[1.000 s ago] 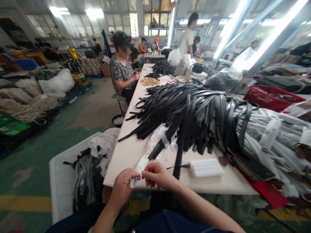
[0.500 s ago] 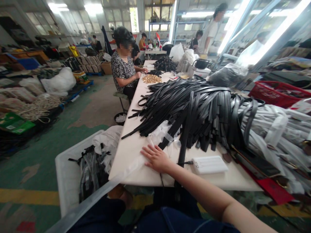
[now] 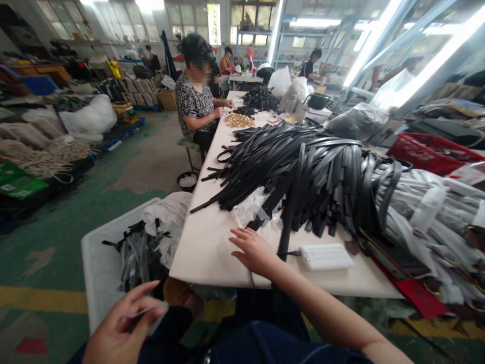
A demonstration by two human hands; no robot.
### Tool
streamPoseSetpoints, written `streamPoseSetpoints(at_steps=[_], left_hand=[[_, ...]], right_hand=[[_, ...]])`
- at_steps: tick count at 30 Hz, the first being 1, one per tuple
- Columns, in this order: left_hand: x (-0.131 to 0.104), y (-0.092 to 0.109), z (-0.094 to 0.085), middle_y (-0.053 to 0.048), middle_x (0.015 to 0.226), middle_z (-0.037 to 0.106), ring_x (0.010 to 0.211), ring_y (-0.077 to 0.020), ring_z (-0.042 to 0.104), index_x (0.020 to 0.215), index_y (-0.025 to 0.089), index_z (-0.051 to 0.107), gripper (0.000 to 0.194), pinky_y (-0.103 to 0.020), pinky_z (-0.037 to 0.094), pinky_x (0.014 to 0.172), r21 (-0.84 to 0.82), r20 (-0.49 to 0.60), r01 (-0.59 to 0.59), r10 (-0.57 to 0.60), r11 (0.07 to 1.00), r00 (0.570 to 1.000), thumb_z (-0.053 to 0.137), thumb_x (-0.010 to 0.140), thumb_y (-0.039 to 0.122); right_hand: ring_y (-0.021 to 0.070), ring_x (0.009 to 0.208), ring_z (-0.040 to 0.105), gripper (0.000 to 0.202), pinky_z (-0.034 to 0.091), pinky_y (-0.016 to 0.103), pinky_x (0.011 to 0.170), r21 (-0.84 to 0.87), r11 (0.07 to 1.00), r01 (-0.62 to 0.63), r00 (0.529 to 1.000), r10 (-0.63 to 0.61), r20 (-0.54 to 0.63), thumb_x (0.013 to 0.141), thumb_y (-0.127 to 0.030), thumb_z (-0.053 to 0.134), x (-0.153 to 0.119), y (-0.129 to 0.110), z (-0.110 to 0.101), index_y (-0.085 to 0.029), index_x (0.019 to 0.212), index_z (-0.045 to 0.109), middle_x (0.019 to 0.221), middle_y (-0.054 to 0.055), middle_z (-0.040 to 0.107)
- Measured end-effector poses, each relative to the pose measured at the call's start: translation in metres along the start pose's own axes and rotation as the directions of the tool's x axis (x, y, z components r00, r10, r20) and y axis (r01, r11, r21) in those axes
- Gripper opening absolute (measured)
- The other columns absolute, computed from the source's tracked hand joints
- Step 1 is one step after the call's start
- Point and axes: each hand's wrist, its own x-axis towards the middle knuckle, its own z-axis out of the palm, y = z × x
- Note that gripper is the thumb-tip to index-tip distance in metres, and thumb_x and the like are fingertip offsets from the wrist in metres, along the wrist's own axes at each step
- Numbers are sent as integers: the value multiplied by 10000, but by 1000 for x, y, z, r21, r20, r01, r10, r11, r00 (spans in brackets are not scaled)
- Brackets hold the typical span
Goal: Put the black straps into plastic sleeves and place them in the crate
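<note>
Plastic film [image 3: 158,309] pinched between thumb and finger of a loosely curled left hand [image 3: 120,326], low beside the white bin [image 3: 91,273]. Open and empty right hand [image 3: 255,251], fingers spread leftward at the tabletop [image 3: 212,247], contact unclear; black straps [image 3: 280,162] just beyond, forearm slanting from lower right.

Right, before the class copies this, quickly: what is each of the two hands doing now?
Left hand: fingers curled, pinching a piece of clear plastic film.
Right hand: open, fingers extended at the tabletop, nothing visibly held.
</note>
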Motion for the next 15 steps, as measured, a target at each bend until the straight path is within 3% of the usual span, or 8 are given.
streamPoseSetpoints(at_steps=[3,5,8,10,12,15], left_hand=[[13,0,9,-17,709,719,682,-197,693,841,202,679,386,-231,571,623,-56,124,-23,30,998,992,670,700,561],[19,-5,22,-21,748,722,730,-192,687,741,204,671,321,-230,568,677,-81,126,-60,70,995,990,671,714,524],[21,-19,36,-18,775,726,744,-195,684,701,209,677,294,-241,564,699,-84,157,-61,74,995,985,701,687,502],[19,-27,41,-15,758,728,713,-198,686,724,211,690,313,-241,561,664,-46,182,-28,36,999,983,709,666,519],[15,-31,44,-10,740,729,669,-194,682,750,212,696,351,-236,548,617,13,187,-9,7,1000,982,703,652,549],[12,-28,46,4,669,704,606,-180,658,726,208,672,366,-224,513,561,94,200,-35,16,995,980,656,689,572]], right_hand=[[242,1079,599,252,440,340,927,-73,970,-231,973,232,-5,872,-272,567,-31,35,-32,-166,1077,670,1159,120,658],[235,884,657,187,471,306,761,-156,902,-402,911,412,31,876,-274,553,-59,53,-47,-160,898,699,913,115,710],[213,645,641,361,410,276,568,-193,823,-534,810,564,160,898,-372,511,-99,58,-48,-176,625,644,642,87,668],[192,568,610,458,370,268,521,-145,814,-563,787,581,209,912,-436,474,-116,51,-38,-185,551,600,574,72,637],[187,586,606,437,365,270,535,-134,798,-588,789,602,121,922,-432,461,-121,46,-28,-186,591,608,597,63,639],[192,709,614,279,392,276,617,-191,780,-596,802,589,-101,930,-322,466,-109,55,-27,-176,792,659,761,70,670]])
